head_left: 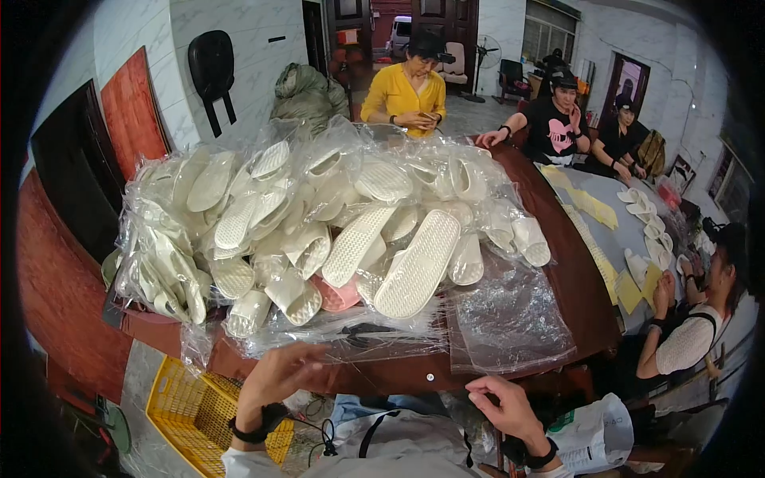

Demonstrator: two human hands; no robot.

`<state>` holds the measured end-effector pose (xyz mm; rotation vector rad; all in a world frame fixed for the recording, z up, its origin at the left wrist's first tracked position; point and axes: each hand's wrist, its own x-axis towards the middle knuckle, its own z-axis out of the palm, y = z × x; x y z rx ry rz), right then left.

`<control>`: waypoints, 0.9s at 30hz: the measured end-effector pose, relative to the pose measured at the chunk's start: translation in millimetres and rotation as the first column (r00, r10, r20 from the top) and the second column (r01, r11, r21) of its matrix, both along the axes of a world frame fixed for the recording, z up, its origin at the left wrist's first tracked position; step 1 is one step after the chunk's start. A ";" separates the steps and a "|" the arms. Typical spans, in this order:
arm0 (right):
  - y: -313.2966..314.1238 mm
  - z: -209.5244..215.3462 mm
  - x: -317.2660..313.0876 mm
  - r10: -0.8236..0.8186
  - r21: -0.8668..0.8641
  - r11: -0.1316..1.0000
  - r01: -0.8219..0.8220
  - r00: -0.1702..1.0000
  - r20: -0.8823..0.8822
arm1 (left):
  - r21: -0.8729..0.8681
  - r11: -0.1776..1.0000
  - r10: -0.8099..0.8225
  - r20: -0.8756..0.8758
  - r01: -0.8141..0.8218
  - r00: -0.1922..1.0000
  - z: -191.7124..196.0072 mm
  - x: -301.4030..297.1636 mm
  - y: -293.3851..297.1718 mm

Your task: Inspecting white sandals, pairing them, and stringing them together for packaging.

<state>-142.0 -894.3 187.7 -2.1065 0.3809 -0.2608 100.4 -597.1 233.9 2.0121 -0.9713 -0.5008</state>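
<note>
My left hand [280,371] hovers at the table's near edge with its fingers stretched out and nothing in them. My right hand [504,405], also empty with fingers apart, hangs just off the same edge, below a flat clear plastic bag [514,323]. In front of me lies a big heap of cream slippers [418,263], many wrapped in clear plastic bags. One pink slipper [339,293] shows beneath the cream ones near the front. More clear bags [390,338] lie in a stack along the near edge, with a dark item on them that I cannot make out.
A yellow plastic crate [171,410] stands on the floor at my left. By my right arm is a white sack [598,434]. Across the brown table [586,295] stands a person in yellow [405,94]. Several people sit along a grey table [594,187] holding slippers and yellow sheets.
</note>
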 end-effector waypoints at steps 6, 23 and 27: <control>16.2 33.0 68.8 0.070 0.100 0.991 -0.091 0.979 0.193 | -0.153 0.973 0.206 0.224 -0.175 0.952 1.1 28.2 -47.6; 8.1 -90.1 197.3 -0.286 0.310 0.931 0.194 0.914 0.289 | -0.105 0.984 0.173 0.754 -0.145 0.633 -58.5 101.7 -113.6; 3.1 -96.9 199.1 -0.314 0.372 0.909 0.187 0.895 0.318 | -0.162 0.981 0.196 0.805 -0.112 0.559 -60.8 108.4 -109.3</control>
